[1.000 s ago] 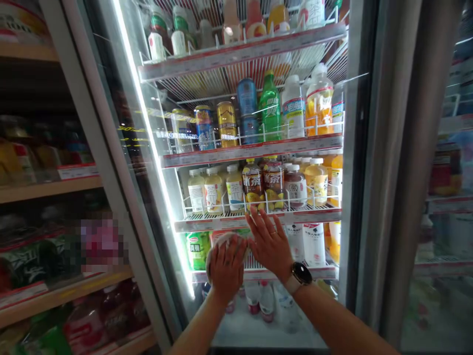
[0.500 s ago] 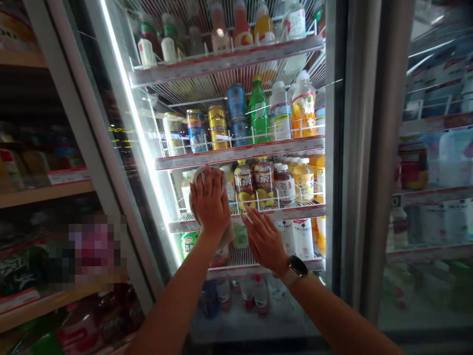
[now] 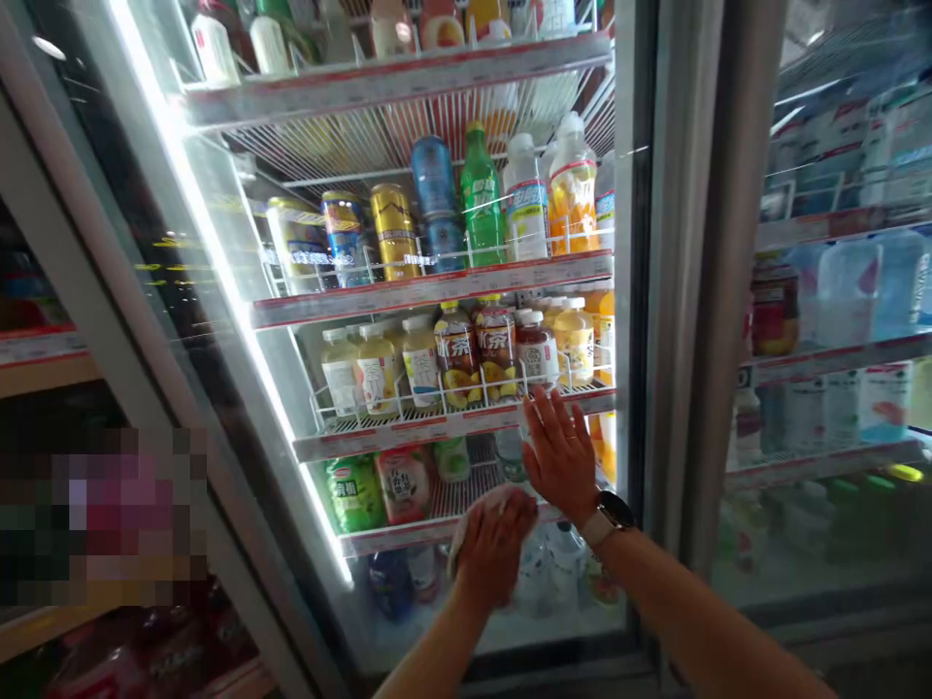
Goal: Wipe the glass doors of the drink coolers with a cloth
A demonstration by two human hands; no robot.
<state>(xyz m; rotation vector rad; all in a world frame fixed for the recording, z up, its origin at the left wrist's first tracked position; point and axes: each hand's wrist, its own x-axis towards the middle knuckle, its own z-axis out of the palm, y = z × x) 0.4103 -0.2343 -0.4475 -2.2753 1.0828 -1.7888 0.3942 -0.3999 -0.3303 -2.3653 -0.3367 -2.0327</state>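
Glass door of a lit drinks cooler (image 3: pixel 632 291): left hand (image 3: pixel 493 549) cupped, clenching a crumpled white cloth (image 3: pixel 466 529) against the pane; right hand (image 3: pixel 559 456) open, fingers spread, flat on the glass, holding nothing. Round black-faced wristwatch (image 3: pixel 608 516) on right wrist. White wire shelves (image 3: pixel 437 427) behind hold plastic drink bottles (image 3: pixel 481 194) and metal cans (image 3: pixel 394 231).

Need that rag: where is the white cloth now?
In the head view, the white cloth lies under the left hand against the glass door, by the lowest wire shelf, below and left of the right hand.
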